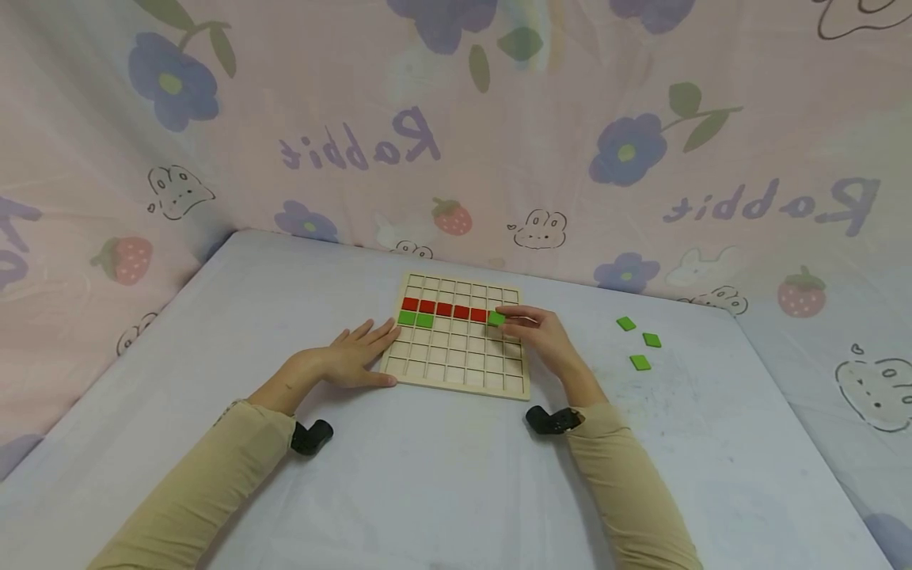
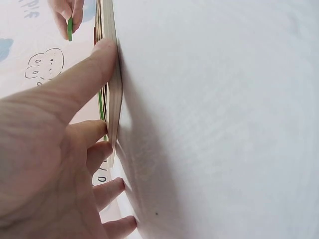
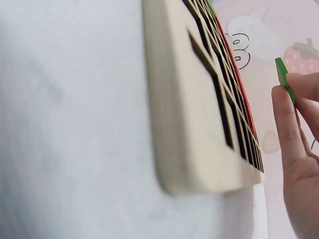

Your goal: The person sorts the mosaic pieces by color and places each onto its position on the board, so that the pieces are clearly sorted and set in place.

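Observation:
A square wooden grid board (image 1: 456,356) lies on the table. One of its rows holds several red tiles (image 1: 444,309), and two green tiles (image 1: 424,321) sit at the left of the row below. My left hand (image 1: 354,355) rests at the board's left edge with its fingers spread, the thumb (image 2: 102,57) touching the board's side. Between thumb and fingertips, my right hand (image 1: 545,336) pinches a green tile (image 3: 282,74). In both wrist views that tile is raised above the board, near the right end of the red row in the head view.
Several loose green tiles (image 1: 640,362) lie on the white table (image 1: 427,475) to the right of my right hand. A patterned cloth (image 1: 499,142) hangs behind the table. Each wrist carries a black device (image 1: 549,420).

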A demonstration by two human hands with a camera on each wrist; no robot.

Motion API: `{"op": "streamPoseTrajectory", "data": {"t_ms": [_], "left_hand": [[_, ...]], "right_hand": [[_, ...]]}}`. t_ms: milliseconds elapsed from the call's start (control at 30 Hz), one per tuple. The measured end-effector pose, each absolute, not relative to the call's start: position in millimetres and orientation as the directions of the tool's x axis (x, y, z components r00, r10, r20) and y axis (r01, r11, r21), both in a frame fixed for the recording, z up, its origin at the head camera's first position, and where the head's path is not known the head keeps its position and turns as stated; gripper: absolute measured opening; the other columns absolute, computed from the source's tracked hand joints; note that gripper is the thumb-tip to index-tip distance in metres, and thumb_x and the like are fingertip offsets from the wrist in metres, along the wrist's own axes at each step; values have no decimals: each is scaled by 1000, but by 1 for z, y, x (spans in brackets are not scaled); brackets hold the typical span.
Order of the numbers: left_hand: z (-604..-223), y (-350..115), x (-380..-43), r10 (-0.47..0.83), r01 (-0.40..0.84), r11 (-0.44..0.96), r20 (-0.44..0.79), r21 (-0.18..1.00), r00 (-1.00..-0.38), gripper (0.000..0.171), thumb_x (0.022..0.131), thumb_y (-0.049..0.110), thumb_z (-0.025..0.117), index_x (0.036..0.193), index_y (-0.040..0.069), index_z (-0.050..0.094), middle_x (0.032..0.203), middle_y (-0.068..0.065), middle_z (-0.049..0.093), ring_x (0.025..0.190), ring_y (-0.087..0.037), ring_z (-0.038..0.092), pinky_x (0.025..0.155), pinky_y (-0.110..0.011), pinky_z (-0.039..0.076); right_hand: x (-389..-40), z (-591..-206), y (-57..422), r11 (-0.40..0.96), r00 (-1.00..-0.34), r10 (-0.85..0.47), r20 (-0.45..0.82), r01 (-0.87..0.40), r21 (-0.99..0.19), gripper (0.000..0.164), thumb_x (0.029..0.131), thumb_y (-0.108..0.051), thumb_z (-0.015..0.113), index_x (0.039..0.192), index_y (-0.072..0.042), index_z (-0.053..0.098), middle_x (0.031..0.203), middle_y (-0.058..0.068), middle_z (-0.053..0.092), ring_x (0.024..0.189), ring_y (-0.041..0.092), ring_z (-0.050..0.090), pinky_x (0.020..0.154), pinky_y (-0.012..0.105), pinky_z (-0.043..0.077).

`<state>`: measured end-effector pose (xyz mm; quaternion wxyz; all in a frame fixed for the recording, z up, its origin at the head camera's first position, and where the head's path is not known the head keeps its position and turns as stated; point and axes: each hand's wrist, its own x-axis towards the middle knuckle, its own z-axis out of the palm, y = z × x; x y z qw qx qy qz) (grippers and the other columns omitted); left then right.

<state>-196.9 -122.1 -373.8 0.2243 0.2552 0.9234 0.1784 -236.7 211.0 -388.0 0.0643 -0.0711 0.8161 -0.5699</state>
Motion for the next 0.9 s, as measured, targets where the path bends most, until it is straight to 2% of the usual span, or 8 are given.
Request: {"op": "streamPoseTrajectory", "data": {"t_ms": [267, 533, 900], "left_hand": [[-374, -122, -197, 552, 399, 810, -328, 431, -767, 86, 94, 46, 56, 155, 7, 9, 162, -15, 0, 146, -44, -3, 114, -64, 1], [-374, -121, -198, 553, 403, 810, -322, 427, -769, 85, 94, 45, 56, 154, 7, 10, 162, -16, 1, 146, -45, -2, 114, -65, 2], [-375, -121, -198, 551, 406, 812, -321, 419, -770, 85, 94, 45, 56, 154, 7, 10, 162, -15, 1, 146, -44, -2, 114, -65, 3]], "right_hand": [[-241, -390, 199, 347, -979, -203, -26, -47, -937, 40, 86, -8, 69, 124, -1, 63, 119, 19, 64, 94, 4, 62, 83, 16, 49], [-243, -391, 185, 338, -973, -230, -25, -56, -940, 36, 87, -8, 68, 122, -2, 64, 108, 7, 64, 95, 8, 60, 83, 22, 50], [-247, -392, 172, 356, -967, -255, -19, -76, -931, 36, 86, -12, 72, 121, -6, 66, 116, 16, 67, 97, 12, 63, 87, 26, 48]]}}
